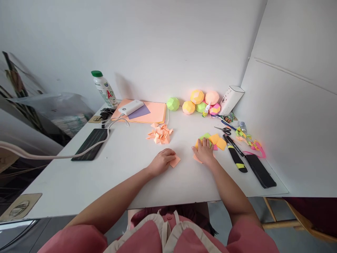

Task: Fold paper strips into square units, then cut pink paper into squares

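In the head view, a smooth white counter (123,158) fills the middle of the frame. Just below centre, the left hand (163,161) has its fingers bent together over one edge of a thin peach paper square (175,161), which lies on the counter; whether the fingers pinch it cannot be told. To its right, the right hand (204,150) is spread palm down over flat, matte paper squares (221,143) in orange, green and pink, hiding part of them, and a peach corner shows beneath the palm. Above the left hand sits a loose heap of crisp, sharp-edged folded peach pieces (160,134). Along the wall at upper centre stand faceted paper balls (173,103) in green, yellow, peach and mixed colours, with a small glue bottle (205,111) in front of them. Large peach sheets (156,109) lie at upper left of centre, partly covered by a purple sheet (139,111) and a glossy white power bank (131,107). A pale, soft cable (52,157) runs across a dark flat slab (91,142) at left, below a plastic bottle (105,89) with a green cap. Right of the papers lie metal scissors (226,131), a black-and-yellow cutter (237,160) and a black case (260,171).
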Tool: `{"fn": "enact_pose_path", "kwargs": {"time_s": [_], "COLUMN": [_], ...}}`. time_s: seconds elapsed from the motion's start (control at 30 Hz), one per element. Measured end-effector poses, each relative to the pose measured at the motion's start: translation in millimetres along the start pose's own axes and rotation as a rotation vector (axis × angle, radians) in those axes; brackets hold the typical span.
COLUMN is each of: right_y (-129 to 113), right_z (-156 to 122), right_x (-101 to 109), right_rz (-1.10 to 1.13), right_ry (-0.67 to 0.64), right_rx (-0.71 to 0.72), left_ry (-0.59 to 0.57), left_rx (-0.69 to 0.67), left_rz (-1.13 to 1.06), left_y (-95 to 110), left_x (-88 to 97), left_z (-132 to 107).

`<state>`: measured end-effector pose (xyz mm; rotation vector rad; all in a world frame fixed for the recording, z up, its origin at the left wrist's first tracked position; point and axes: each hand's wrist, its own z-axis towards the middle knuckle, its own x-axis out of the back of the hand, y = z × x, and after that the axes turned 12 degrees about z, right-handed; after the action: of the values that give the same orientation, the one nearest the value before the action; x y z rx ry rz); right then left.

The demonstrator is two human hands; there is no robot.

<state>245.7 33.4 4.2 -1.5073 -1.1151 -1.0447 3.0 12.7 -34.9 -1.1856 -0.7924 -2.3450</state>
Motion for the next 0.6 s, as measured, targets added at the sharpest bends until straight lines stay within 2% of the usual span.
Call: {"fn": "enact_pose_path", "kwargs": {"time_s": [0.43,0.6], "right_y": [-4.3,-1.1], "right_z": [-3.0,-1.8], "right_x": [-2.7,1.9], "right_rz": [-0.043,-0.055], "right_ry": [0.042,0.129], "right_rx": [0.002,0.06], "left_ry": [-0.034,-0.036], "left_rx": [0.012,0.013], "left_rz": [0.033,0.029], "left_y": [0.1,0.0], "left_x": [-1.9,-1.7], "left_z": [-0.5,0.3]}}
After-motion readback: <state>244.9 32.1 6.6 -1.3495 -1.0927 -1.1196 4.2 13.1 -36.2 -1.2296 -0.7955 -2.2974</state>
